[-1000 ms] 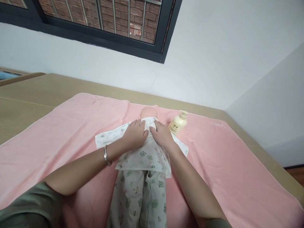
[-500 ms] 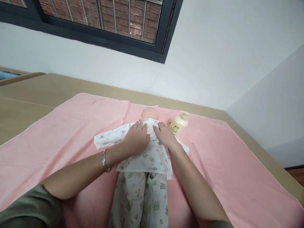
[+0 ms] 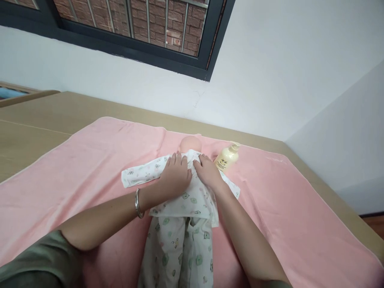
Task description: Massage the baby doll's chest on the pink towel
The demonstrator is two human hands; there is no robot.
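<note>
The doll [image 3: 187, 188] lies on its back in the middle of the pink towel [image 3: 75, 168], bare head toward the wall, legs toward the camera. It wears a white top [image 3: 192, 198] and trousers [image 3: 180, 252] printed with small green bears. The top's sleeves spread flat to either side on the towel; its hem overlaps the trousers.

Scene evenly and softly lit; daylight is admitted through the window [image 3: 132, 28] at 11 o'clock. No glare noted. Faint, diffuse shadows are cast beneath the forearms onto the pink towel [image 3: 285, 208]. Focus is held sharp at centre. Wide-angle stretching is seen toward 4 and 8 o'clock, with wall lines bent. Slight softness at the bottom edge.
</note>
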